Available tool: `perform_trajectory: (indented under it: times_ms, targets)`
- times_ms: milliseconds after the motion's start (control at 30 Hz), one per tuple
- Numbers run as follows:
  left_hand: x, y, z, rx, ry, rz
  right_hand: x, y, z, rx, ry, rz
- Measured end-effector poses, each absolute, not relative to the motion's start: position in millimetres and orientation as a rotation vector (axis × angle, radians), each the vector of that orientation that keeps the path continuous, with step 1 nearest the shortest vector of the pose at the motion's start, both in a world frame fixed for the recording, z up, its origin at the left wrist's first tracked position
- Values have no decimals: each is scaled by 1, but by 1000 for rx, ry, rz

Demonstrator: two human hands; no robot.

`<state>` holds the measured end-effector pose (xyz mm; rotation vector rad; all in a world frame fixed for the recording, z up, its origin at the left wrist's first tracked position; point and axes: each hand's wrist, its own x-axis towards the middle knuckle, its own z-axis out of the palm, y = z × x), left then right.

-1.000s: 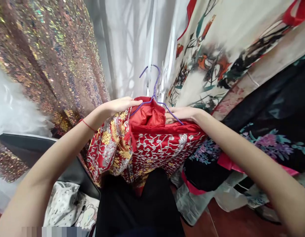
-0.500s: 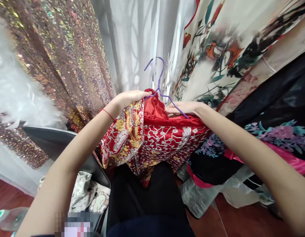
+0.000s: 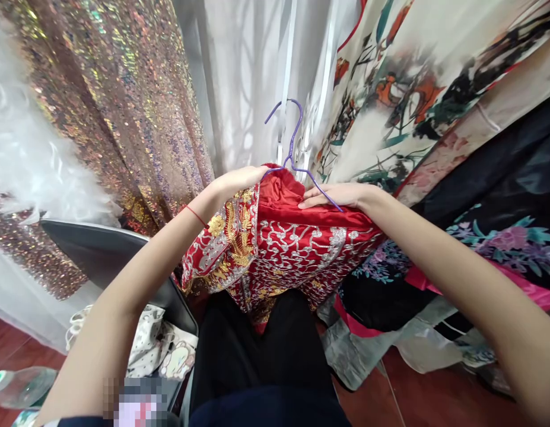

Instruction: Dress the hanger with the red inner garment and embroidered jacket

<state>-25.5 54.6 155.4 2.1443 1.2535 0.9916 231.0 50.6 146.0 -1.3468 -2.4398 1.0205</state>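
Note:
A red jacket (image 3: 296,246) with silver and gold embroidery hangs over my knees, its red satin lining (image 3: 277,193) showing at the neck. A purple wire hanger (image 3: 293,145) stands up at the neckline, with its left arm running into the garment and its right arm outside the cloth. My left hand (image 3: 242,179) is closed on the jacket's left shoulder beside the hanger; its fingertips are hidden. Under the hanger's right arm, my right hand (image 3: 337,194) lies against the lining with its fingers stretched out toward the collar.
Sequined fabric (image 3: 136,89) and white feathery trim (image 3: 47,160) hang at left. White curtains (image 3: 239,77) and a floral-print garment (image 3: 381,101) hang ahead. At right is a black flowered garment (image 3: 492,237). A dark chair (image 3: 101,249) holds a spotted cloth bag (image 3: 145,344); a clear bottle (image 3: 28,385) lies lower left.
My right hand's fingers have spread and straightened over the lining. My left hand stays on the shoulder. The view has shifted slightly, and the hanger keeps nearly the same place in the jacket.

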Motion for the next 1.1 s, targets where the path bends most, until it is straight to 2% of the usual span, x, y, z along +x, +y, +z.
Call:
perform_trajectory:
  times_ms: [133, 200, 333, 400, 467, 567, 667, 800, 1100]
  targets:
    - [-34, 51, 153, 2218, 1440, 910, 251, 37, 138, -1328, -2208, 1170]
    - [-39, 41, 146, 2295, 1468, 1049, 258, 31, 130, -1270, -2151, 956]
    - [-47, -4, 120, 2403, 1462, 1505, 258, 23, 110, -1212, -1975, 300]
    - [-48, -33, 95, 2313, 1454, 1615, 253, 19, 103, -1157, -1955, 183]
    - [-45, -57, 58, 2156, 1488, 1577, 248, 15, 98, -1157, -1989, 93]
    - [-34, -71, -8, 1933, 1754, 1601, 239, 10, 89, -1287, -1993, -192]
    - [-22, -57, -66, 1772, 2105, 1786, 233, 7, 79, -1384, -1957, -422]
    - [-18, -29, -102, 1519, 2320, 1916, 231, 10, 71, -1389, -1932, -484]
    - [-64, -5, -117, 1416, 2157, 1907, 230, 15, 69, -1386, -1939, -399]
